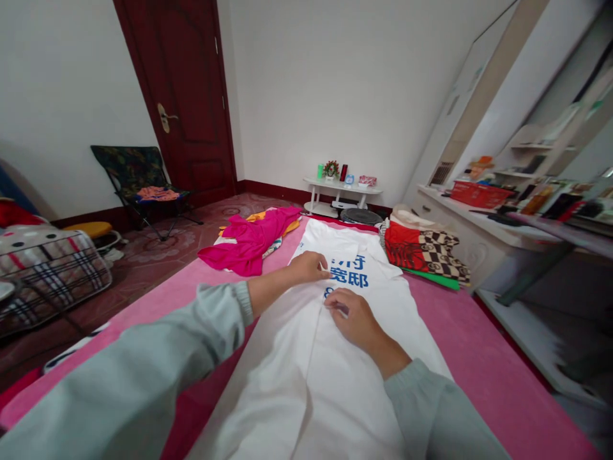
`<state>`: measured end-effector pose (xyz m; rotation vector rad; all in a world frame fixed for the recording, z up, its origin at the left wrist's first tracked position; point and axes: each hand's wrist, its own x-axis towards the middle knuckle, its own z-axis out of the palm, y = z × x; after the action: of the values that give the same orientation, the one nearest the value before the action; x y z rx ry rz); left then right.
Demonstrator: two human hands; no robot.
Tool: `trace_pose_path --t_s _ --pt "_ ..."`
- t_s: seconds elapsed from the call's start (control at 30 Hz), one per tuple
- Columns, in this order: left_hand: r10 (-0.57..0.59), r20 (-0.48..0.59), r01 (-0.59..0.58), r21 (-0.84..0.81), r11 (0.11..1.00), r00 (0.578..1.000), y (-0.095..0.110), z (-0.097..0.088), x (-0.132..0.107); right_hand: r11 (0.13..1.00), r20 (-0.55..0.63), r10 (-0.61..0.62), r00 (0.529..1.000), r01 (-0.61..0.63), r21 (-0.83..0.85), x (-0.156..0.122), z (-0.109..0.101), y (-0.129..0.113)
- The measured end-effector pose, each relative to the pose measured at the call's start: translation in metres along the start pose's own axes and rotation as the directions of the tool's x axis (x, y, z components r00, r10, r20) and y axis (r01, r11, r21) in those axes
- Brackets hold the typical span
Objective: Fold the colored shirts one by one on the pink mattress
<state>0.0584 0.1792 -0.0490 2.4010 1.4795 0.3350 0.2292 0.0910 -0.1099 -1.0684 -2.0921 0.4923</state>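
The T-shirt [359, 364] lies on the sheet [483, 364], between the clothes heap [249, 239] at left and the clothes stack [421, 249] at right; far behind stands the low table [335, 185].

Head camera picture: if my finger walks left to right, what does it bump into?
Plaid fabric → folding chair → bright pink cloth → left hand → right hand (both over the white shirt) → patterned fabric pile → red basket.

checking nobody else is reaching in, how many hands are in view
2: the left hand over the white shirt, by the left side of its blue print, and the right hand, nearer the camera. No others show.
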Motion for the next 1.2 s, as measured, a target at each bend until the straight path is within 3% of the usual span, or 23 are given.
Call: trace_pose_path --t_s 0.1,0.2,0.4,0.47,0.57,0.7,0.83,1.03,1.1,1.2 --pt "-0.089 0.071 0.082 0.107 0.991 0.993 0.008 0.011 0.022 0.998 0.132 -0.05 0.99 0.045 0.038 -0.004 -0.001 -0.02" --pt "-0.14 0.116 0.117 0.185 0.976 0.983 0.013 0.016 0.033 0.991 0.301 -0.129 0.945 0.114 0.069 -0.006 -0.004 -0.046" --pt "-0.148 0.163 0.121 0.166 0.979 0.975 0.002 0.019 0.038 0.969 0.594 -0.242 0.767 0.154 0.195 -0.01 -0.003 -0.089" --pt "-0.135 0.16 0.114 0.132 0.985 0.978 -0.005 0.022 0.036 0.957 0.618 -0.28 0.735 0.165 0.237 -0.013 0.0 -0.097" --pt "-0.095 0.144 0.089 0.053 0.995 0.985 -0.014 0.026 0.033 0.943 0.616 -0.307 0.725 0.147 0.297 -0.015 0.001 -0.105" --pt "-0.063 0.111 0.071 -0.065 0.995 0.992 -0.023 0.03 0.032 0.904 0.616 -0.306 0.726 0.02 0.426 -0.012 -0.009 -0.106" --pt "-0.084 0.116 0.106 -0.199 0.974 0.99 -0.024 0.027 0.034 0.857 0.657 -0.309 0.688 -0.098 0.506 -0.007 -0.029 -0.108" --pt "-0.086 0.055 0.1 -0.331 0.938 0.995 -0.014 0.018 0.036 0.893 0.746 -0.269 0.609 -0.132 0.43 -0.008 -0.04 -0.11" --pt "-0.082 0.019 0.083 -0.332 0.94 0.996 -0.012 0.023 0.035 0.915 0.772 -0.243 0.587 -0.127 0.384 -0.011 -0.037 -0.108" --pt "-0.089 -0.052 0.069 -0.303 0.951 0.995 -0.014 0.037 0.03 0.948 0.847 -0.153 0.509 -0.165 0.271 -0.016 -0.03 -0.101"
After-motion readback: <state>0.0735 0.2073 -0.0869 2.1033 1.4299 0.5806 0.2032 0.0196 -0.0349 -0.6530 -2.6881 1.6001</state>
